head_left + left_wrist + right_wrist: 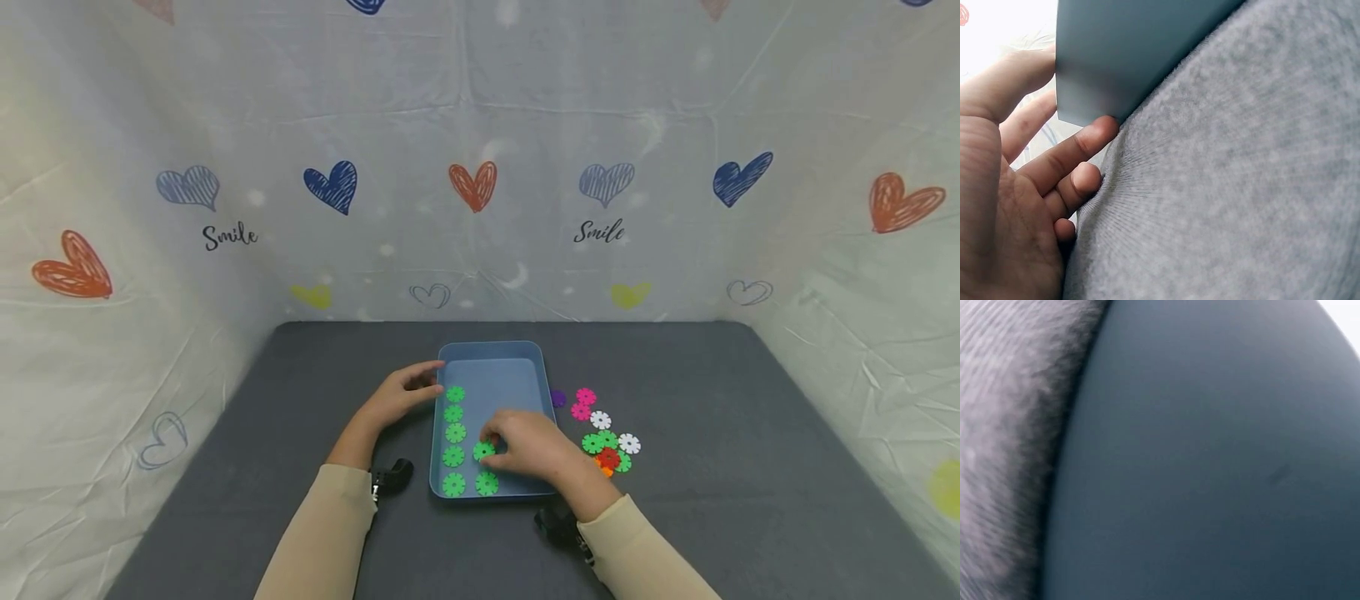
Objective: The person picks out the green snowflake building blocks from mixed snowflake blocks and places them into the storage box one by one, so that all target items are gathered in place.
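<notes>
A blue tray (495, 350) lies on the dark table. Along its left side runs a column of green notched plastic discs (454, 433), with another green disc (487, 483) near the front wall. My right hand (528, 446) reaches over the tray and pinches a green notched disc (484, 451) between thumb and fingers, just behind that front one. At the tray's left rim, my left hand (401, 396) rests its thumb and fingertips. The left wrist view shows these fingers against the tray's outer wall (1129, 56). In the right wrist view only the tray's wall (1210, 450) and cloth appear.
Right of the tray lies a loose group of notched discs: pink ones (585, 397), white ones (629, 443), green ones (592, 443), a red one (608, 458) and orange. A purple disc (558, 399) sits close to the tray's right wall. A heart-printed curtain (525, 250) surrounds the table.
</notes>
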Available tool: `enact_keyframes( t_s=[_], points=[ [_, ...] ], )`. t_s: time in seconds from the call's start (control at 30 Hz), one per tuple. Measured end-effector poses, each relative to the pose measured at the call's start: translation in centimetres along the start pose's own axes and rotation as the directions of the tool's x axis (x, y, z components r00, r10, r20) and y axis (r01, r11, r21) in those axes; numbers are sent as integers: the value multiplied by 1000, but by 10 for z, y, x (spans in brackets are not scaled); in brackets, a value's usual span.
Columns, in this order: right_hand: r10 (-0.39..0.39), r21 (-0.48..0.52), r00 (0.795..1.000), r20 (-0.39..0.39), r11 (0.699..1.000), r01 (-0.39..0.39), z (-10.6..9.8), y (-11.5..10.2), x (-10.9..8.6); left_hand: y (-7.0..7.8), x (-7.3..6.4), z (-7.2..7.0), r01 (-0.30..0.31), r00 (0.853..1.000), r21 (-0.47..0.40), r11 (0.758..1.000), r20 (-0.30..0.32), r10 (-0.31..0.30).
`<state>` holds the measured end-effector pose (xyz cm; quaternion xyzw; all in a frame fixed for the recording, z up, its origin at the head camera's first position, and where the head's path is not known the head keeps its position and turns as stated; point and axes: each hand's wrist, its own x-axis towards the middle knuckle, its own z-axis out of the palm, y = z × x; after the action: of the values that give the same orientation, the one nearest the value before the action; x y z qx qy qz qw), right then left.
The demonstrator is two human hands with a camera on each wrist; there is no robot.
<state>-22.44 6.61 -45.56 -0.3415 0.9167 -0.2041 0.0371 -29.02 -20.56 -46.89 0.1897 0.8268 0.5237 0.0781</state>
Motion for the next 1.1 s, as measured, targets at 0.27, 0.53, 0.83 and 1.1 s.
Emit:
enact_keyframes(
  t_s=[0.27,0.53,0.83,1.1],
  points=[
    [25,-7,1000,-14,1000,-25,3,2,-2,-32,13,3,6,1000,15,1000,-25,-6],
    [38,65,998,-52,997,-35,-13,6,-8,-34,12,1,1,1000,-2,1000,-24,-1],
    [62,233,983,-172,972,-21,-41,31,-32,-29,10,1,3,1000,16,1000,-17,-2],
    [184,290,968,-172,948,-128,-55,69,-68,0,-1,0,-5,1000,3,1000,-5,5]
  ],
)
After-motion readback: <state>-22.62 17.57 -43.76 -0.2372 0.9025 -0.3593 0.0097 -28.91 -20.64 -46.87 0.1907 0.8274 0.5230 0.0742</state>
